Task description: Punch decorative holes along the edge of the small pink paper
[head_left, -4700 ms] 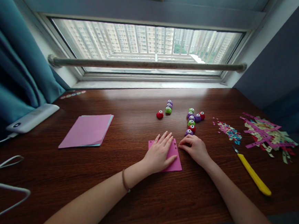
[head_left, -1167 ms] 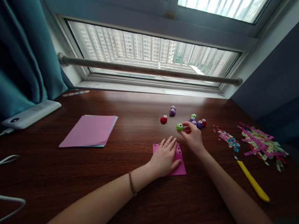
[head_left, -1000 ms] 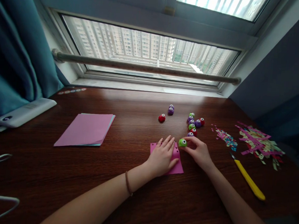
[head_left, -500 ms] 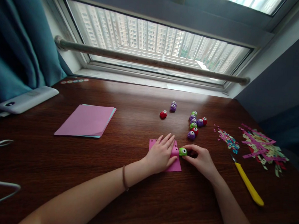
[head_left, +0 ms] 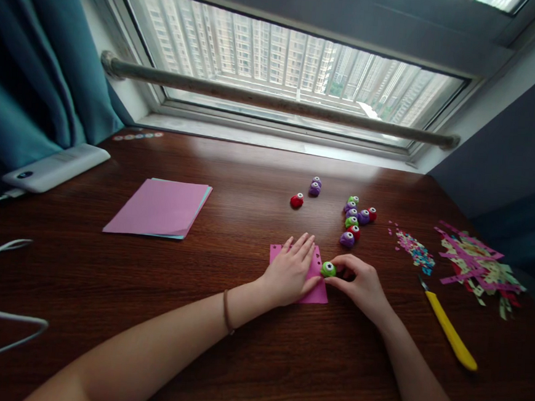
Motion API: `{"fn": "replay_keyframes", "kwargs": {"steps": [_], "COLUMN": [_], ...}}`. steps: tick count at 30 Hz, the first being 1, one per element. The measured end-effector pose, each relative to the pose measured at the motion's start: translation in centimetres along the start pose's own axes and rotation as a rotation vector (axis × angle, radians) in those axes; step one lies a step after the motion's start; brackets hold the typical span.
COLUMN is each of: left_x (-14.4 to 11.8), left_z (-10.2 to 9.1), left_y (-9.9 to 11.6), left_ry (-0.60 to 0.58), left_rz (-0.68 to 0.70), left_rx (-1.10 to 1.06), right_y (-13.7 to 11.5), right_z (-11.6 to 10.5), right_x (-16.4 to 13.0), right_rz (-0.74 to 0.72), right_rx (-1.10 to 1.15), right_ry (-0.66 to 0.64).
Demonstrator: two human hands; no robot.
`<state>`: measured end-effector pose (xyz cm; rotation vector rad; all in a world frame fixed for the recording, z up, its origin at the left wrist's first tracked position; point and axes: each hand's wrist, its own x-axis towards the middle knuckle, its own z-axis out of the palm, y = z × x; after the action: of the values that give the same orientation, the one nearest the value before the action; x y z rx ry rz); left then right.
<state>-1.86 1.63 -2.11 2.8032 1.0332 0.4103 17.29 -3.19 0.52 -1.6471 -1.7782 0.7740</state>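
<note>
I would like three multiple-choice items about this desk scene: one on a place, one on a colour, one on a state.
1. Where does the yellow-handled knife lie?
A. on the stack of paper
B. on the desk, right of the right hand
C. on the window sill

2. What colour is the small punch in the right hand?
A. green
B. red
C. purple

3. How is the left hand placed?
A. lifted in the air
B. closed around a cable
C. flat on the small pink sheet

Answers:
1 B, the knife rests on the bare wood, apart from the hand.
2 A, its body is green with a white top.
3 C, the palm and fingers press the sheet down at the punch's side.
</note>
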Motion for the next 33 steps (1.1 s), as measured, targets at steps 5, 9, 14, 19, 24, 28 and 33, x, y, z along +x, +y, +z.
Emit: {"fn": "replay_keyframes", "kwargs": {"steps": [5, 9, 14, 19, 24, 28, 33], "left_x": [0.1, 0.1, 0.1, 0.1, 0.0, -0.1, -0.1], "left_z": [-0.1, -0.1, 0.0, -0.1, -0.9, -1.8, -2.0], "left_y": [-0.1, -0.1, -0.2, -0.2, 0.2, 0.9, 1.2], "left_ry": [0.005, 0.011, 0.014, 0.016, 0.030, 0.054, 0.064], "left_rz": [-0.002, 0.012, 0.027, 0.028, 0.030, 0.079, 0.131], "left_rx": [-0.012, -0.008, 0.002, 0.022, 0.097, 0.199, 0.244], "right_y": [-0.4, -0.1, 0.1, -0.1, 0.4, 1.0, 1.6], "right_z": [0.2, 0.2, 0.4, 0.5, 0.7, 1.5, 2.9], "right_x": [-0.1, -0.1, -0.1, -0.2, 0.1, 0.6, 1.1], "right_rz": [-0.031, -0.072, -0.098, -0.089, -0.109, -0.121, -0.123], "right_rx": [-0.006, -0.023, -0.041, -0.064, -0.027, 0.060, 0.003], "right_ry": [0.012, -0.027, -0.059, -0.067, 0.040, 0.121, 0.202]}}
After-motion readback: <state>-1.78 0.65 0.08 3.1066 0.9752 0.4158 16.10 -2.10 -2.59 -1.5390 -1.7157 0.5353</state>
